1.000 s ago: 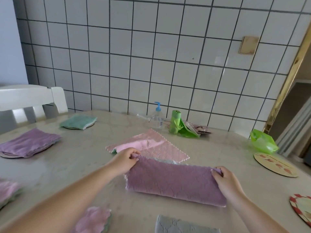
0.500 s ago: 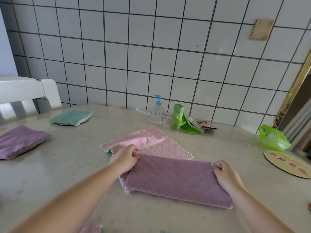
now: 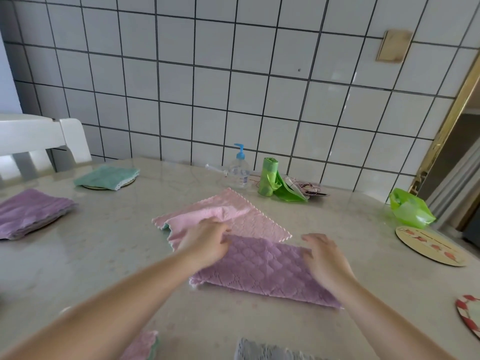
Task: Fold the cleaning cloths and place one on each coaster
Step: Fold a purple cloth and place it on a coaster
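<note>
Head view is showing the left hand [image 3: 205,241] pinching the far-left corner of the folded purple cloth [image 3: 262,271], which is lying on the table [image 3: 104,242] in front of an unfolded pink cloth [image 3: 233,216], while the right hand [image 3: 324,258] is resting on the purple cloth's right part with fingers loosely spread. At left, a folded green cloth [image 3: 106,176] and another purple folded cloth [image 3: 28,213] are each sitting on a coaster, and 2 bare coasters, a pale round coaster [image 3: 428,246] and a red-patterned coaster [image 3: 470,314], are lying at right.
</note>
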A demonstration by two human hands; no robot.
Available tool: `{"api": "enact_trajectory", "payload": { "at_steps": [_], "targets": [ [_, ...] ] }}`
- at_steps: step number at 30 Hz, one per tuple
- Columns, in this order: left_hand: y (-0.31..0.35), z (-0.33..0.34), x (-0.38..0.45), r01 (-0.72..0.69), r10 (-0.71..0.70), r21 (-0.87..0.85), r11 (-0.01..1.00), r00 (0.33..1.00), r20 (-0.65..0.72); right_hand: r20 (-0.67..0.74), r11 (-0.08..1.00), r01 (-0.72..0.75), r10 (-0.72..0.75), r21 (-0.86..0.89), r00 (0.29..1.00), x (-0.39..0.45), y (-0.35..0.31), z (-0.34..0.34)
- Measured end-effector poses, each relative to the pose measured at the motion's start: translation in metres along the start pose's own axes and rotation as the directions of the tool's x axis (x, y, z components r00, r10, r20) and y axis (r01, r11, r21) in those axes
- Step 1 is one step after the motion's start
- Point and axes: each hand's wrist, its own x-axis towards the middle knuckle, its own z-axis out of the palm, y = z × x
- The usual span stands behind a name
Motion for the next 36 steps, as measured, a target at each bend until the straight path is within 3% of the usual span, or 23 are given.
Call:
{"api": "enact_trajectory", "payload": {
  "at_steps": [2, 4, 11, 17, 23, 25, 29, 32, 36],
  "targets": [
    [0.027, 0.011, -0.01, -0.103, 0.103, -0.009, 0.995, 0.989, 0.105, 0.078, 0.983, 0.151, -0.144, -0.103, 0.987, -0.013, -0.025, 0.01],
    [0.048, 0.024, -0.016, -0.124, 0.114, 0.038, 0.992, 0.974, 0.197, 0.176, 0.969, 0.206, -0.181, -0.135, 0.968, -0.025, -0.043, 0.023],
    [0.028, 0.033, -0.035, -0.154, 0.048, 0.292, 0.944, 0.939, 0.339, 0.194, 0.978, 0.099, -0.063, -0.181, 0.979, -0.047, -0.016, 0.025],
    [-0.016, 0.013, -0.043, -0.087, -0.047, 0.288, 0.954, 0.902, 0.429, 0.217, 0.979, -0.033, 0.077, -0.202, 0.973, -0.055, 0.024, 0.005],
    [-0.018, -0.001, -0.047, -0.123, -0.011, 0.3, 0.946, 0.912, 0.411, 0.229, 0.971, -0.018, 0.074, -0.24, 0.971, -0.05, 0.029, -0.001],
    [-0.008, -0.003, -0.047, -0.225, 0.132, 0.245, 0.943, 0.929, 0.346, 0.225, 0.968, 0.043, 0.014, -0.245, 0.974, -0.039, 0.024, -0.007],
    [0.029, 0.001, -0.054, -0.363, 0.346, -0.005, 0.932, 0.885, 0.311, 0.259, 0.986, 0.148, -0.125, -0.074, 0.958, -0.007, 0.006, -0.001],
    [0.046, 0.012, -0.055, -0.343, 0.357, -0.102, 0.934, 0.886, 0.296, 0.23, 0.982, 0.186, -0.188, 0.028, 0.955, 0.011, -0.016, 0.011],
    [0.05, 0.023, -0.051, -0.184, 0.236, -0.216, 0.959, 0.939, 0.249, 0.273, 0.975, 0.221, -0.216, 0.011, 0.937, 0.03, -0.04, 0.027]
  ]
}}
